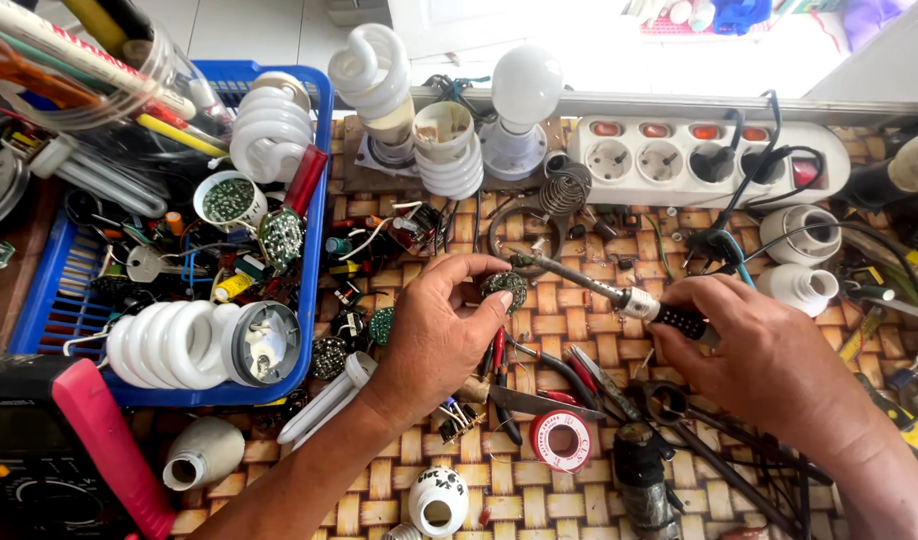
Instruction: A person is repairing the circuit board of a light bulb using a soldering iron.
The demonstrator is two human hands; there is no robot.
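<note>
My left hand (437,330) pinches a small round green circuit board (505,287) between thumb and fingers, held over the woven mat. My right hand (764,350) grips the black handle of a soldering iron (619,297). The iron's metal shaft runs up and left, and its tip sits right at the top edge of the board. Both hands hover near the middle of the mat, with loose parts all around them.
A blue basket (315,300) of spiral lamps and lamp parts stands at left. A white power strip (699,160) lies at the back, with bulbs (524,90) beside it. A multimeter (39,470), solder spool (560,440), scissors and pliers lie near the front.
</note>
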